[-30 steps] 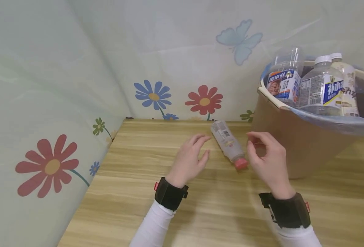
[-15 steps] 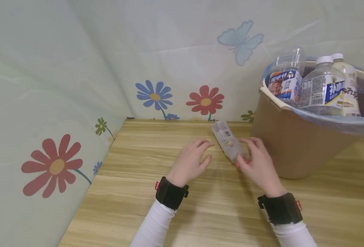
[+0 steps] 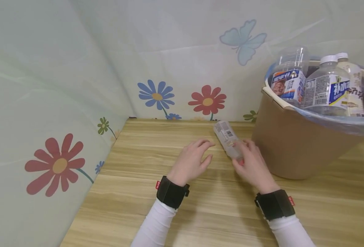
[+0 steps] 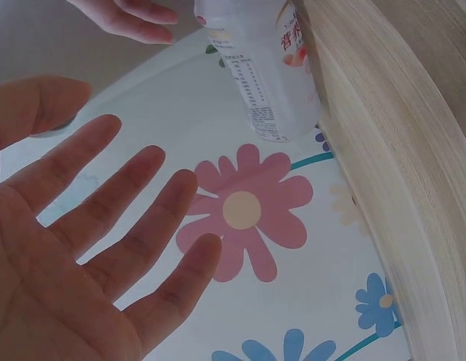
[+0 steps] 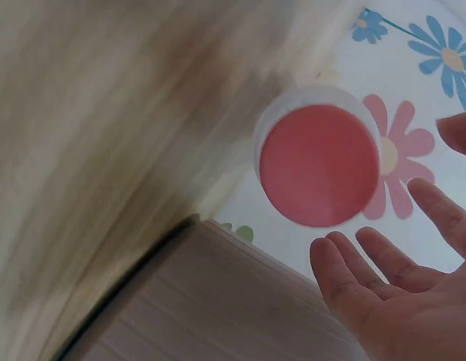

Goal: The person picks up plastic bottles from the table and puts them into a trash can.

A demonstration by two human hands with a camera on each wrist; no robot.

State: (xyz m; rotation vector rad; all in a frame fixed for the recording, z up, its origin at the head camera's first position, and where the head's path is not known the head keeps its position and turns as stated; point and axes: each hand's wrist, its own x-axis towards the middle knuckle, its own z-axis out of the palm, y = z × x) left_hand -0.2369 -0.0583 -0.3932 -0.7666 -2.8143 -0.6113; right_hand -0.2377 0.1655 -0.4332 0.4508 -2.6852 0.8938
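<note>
Head view shows a small clear bottle [image 3: 228, 139] lying on its side on the wooden table [image 3: 200, 212], its red cap [image 5: 319, 165] end toward the person, likely so the cap is easy to reach. The right hand [image 3: 252, 166] covers that near end, fingers spread loosely about the cap; whether they actually grip it I cannot tell. Just left of the bottle, the left hand [image 3: 190, 162] rests with relaxed, spread fingers, holding nothing. Right of the grip stands a brown bin [image 3: 293, 144] with several empty bottles [image 3: 324, 85] inside.
</note>
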